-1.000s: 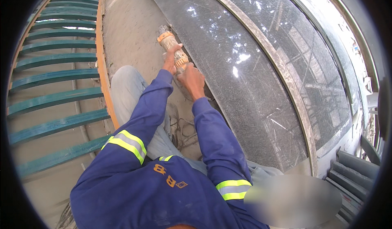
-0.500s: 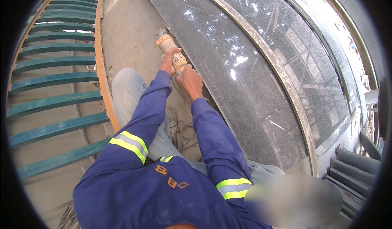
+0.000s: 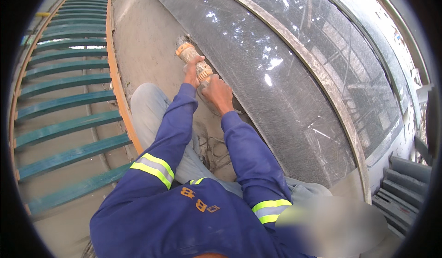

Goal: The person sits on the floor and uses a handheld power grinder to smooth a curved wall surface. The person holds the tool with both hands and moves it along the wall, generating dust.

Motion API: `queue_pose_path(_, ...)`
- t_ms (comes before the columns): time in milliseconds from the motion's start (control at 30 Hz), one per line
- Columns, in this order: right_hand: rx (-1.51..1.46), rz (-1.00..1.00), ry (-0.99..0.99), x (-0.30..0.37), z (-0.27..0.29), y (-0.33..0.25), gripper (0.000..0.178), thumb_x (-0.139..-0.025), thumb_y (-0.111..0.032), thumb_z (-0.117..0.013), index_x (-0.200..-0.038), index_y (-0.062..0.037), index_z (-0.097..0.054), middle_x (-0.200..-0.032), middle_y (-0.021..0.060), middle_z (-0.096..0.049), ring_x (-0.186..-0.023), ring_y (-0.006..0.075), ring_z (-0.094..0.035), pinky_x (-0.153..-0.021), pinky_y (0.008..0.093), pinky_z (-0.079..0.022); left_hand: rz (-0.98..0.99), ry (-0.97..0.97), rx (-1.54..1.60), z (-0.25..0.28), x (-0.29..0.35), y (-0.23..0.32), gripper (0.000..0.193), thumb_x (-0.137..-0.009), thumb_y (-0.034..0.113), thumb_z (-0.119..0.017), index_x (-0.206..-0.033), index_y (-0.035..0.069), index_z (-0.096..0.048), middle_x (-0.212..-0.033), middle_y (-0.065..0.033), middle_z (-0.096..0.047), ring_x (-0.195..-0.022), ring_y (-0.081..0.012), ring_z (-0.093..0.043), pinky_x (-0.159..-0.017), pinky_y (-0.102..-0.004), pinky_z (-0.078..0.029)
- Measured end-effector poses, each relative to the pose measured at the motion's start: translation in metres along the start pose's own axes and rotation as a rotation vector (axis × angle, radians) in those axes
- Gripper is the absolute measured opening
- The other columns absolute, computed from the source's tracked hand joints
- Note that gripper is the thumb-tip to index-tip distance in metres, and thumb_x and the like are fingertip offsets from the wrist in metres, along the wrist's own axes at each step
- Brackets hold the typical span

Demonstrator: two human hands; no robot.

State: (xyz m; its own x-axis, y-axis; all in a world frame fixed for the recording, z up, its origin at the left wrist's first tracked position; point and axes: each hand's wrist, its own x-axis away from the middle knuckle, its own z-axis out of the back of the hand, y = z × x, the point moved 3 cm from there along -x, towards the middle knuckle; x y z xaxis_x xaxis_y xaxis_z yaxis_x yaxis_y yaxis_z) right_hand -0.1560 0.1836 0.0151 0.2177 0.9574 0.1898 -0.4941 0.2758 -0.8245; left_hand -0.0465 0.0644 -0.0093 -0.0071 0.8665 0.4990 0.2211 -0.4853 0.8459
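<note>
We look down on a dusty workshop or work yard, which of the two we cannot tell: glossy dark slabs (image 3: 294, 124), a grimy, orange-banded power tool (image 3: 189, 54), grey, dirt-coated ground (image 3: 142, 41), a teal-slatted frame (image 3: 69, 126) and reflective-banded workwear (image 3: 189, 216) mark it.

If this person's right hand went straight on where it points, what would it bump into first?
The orange-banded tool in its grip; just beyond, probably the left hand around the tool's body, though depth is unclear.

Orange letters (image 3: 201, 206), small emblem (image 3: 213, 208) on blue sweatshirt (image 3: 182, 223).
</note>
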Motion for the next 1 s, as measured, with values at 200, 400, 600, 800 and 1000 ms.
queue_pose_path(200,-0.025,-0.027,-0.041,-0.005,0.0,-0.001,0.038,-0.077,-0.019,-0.07,-0.105,0.0046,-0.062,-0.097,0.0274,-0.073,-0.094,0.0414,-0.072,-0.084,0.0491,-0.056,0.005,-0.031,-0.003,0.007,-0.016,-0.001,0.032,-0.079,0.016,-0.074,-0.103,0.006,-0.055,-0.083,-0.0076,-0.059,-0.065,-0.0238,-0.064,-0.059,-0.0411,-0.059)
queue_pose_path(400,-0.037,-0.044,-0.061,0.0,0.001,0.002,0.041,-0.076,-0.02,-0.07,-0.108,0.0048,-0.062,-0.101,0.0286,-0.072,-0.097,0.0423,-0.071,-0.087,0.0495,-0.055,0.029,-0.061,0.027,0.004,-0.01,-0.001,0.033,-0.077,0.015,-0.074,-0.103,0.007,-0.054,-0.082,-0.0076,-0.058,-0.066,-0.0249,-0.065,-0.06,-0.0427,-0.059)
queue_pose_path(600,-0.029,-0.023,0.016,0.007,0.001,0.006,0.032,-0.077,-0.015,-0.07,-0.102,0.0037,-0.063,-0.093,0.0261,-0.074,-0.092,0.0404,-0.073,-0.082,0.0483,-0.057,0.021,-0.03,-0.001,-0.005,0.004,-0.003,0.03,-0.079,0.015,-0.072,-0.101,0.008,-0.053,-0.082,-0.0067,-0.057,-0.068,-0.0248,-0.064,-0.062,-0.0435,-0.059)
queue_pose_path(800,-0.043,-0.029,-0.007,0.006,-0.004,0.009,0.033,-0.08,-0.019,-0.068,-0.102,0.0043,-0.062,-0.095,0.0278,-0.072,-0.093,0.041,-0.072,-0.083,0.0496,-0.055,0.033,-0.031,-0.014,-0.001,0.0,-0.002,0.029,-0.08,0.015,-0.071,-0.101,0.008,-0.052,-0.083,-0.0074,-0.058,-0.067,-0.0263,-0.064,-0.061,-0.0441,-0.059)
queue_pose_path(1000,-0.062,-0.001,0.031,-0.003,-0.011,0.011,0.032,-0.082,-0.021,-0.068,-0.1,0.0044,-0.062,-0.093,0.0274,-0.073,-0.091,0.041,-0.073,-0.082,0.0492,-0.056,0.044,-0.038,-0.028,0.001,-0.012,-0.001,0.03,-0.08,0.018,-0.073,-0.1,0.008,-0.053,-0.082,-0.0076,-0.059,-0.067,-0.0267,-0.064,-0.061,-0.0434,-0.059)
